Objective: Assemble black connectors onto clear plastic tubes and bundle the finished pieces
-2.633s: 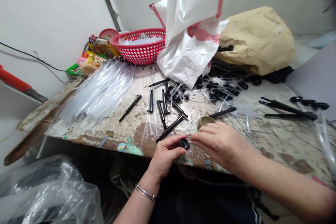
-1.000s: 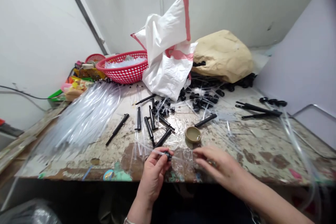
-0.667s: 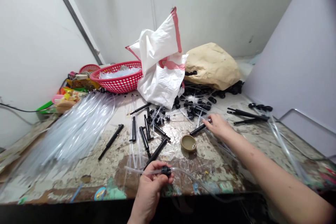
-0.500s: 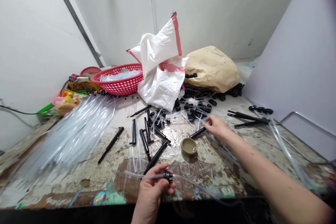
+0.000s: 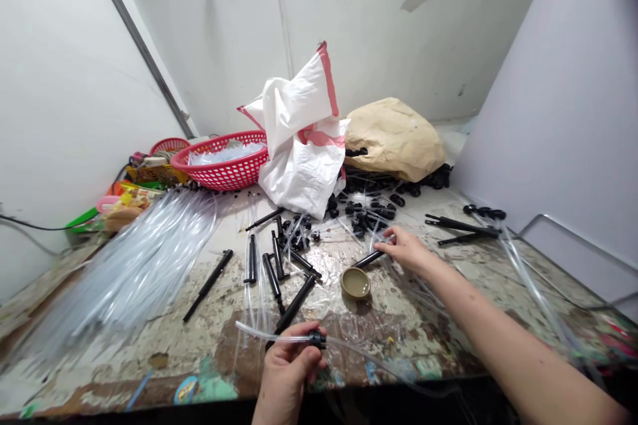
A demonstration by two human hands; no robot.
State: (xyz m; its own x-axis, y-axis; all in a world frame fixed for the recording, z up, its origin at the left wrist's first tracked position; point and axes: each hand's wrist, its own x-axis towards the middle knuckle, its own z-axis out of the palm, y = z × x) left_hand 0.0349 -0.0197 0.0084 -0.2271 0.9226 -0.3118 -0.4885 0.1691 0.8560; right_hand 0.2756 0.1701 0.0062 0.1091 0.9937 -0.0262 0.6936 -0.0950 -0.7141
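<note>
In my left hand (image 5: 292, 362) a small black plastic fitting (image 5: 316, 339) is pinched between thumb and fingers. A short clear tube (image 5: 259, 333) sticks out of it to the left, and a longer clear tube (image 5: 359, 352) trails right toward the table edge. My right hand (image 5: 403, 251) is stretched forward with its fingertips closed together at the upper end of a black tube (image 5: 367, 259), among thin clear tubes. What those fingers hold, if anything, is hidden. A small bowl of liquid (image 5: 355, 295) sits between the hands.
Several black tubes (image 5: 270, 275) and black fittings (image 5: 369, 220) lie across the worn table. A large bundle of clear tubing (image 5: 134, 246) spreads at left. Behind stand a red basket (image 5: 219, 176), a white sack (image 5: 304, 172) and a brown paper bag (image 5: 399, 136). More black rods (image 5: 463, 226) lie right.
The view has tilted up slightly, showing more of the fan. My right hand has shifted a little left, closer over the black tube. The left hand keeps its hold on the fitting.
</note>
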